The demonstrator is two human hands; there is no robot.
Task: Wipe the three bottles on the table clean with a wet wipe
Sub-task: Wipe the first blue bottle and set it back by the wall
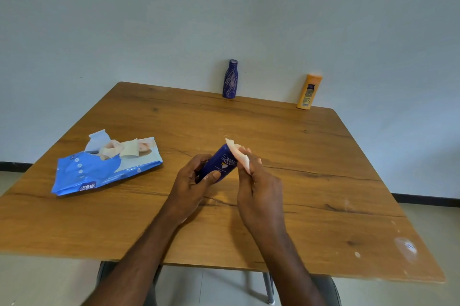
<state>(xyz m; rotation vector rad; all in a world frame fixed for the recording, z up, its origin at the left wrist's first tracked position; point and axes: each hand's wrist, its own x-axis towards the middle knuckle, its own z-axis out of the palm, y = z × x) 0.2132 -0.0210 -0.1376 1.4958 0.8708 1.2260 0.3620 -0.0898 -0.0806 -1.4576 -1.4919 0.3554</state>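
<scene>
Head view. Left hand [193,181] curls round dark blue bottle [219,164], held tilted just above counter [311,181], middle area. Right hand [258,186] pinches wet wipe [240,155] against bottle's far end; fingers [249,154] closed on wipe. Step in hand: wiping first bottle, likely. Patterned purple bottle [230,79] and orange bottle [309,91] stand upright at counter's far edge, well apart from held bottle. Wipes pack [99,171] lies left of held bottle, flap open. Next: finish rubbing, set bottle down, reach far edge.

- Open wood of the table [298,156] stretches between hands and far edge.
- Wipes pack [104,169] blocks the left.
- Purple bottle [230,79] and orange bottle [309,91] guard the back edge, well apart.
</scene>
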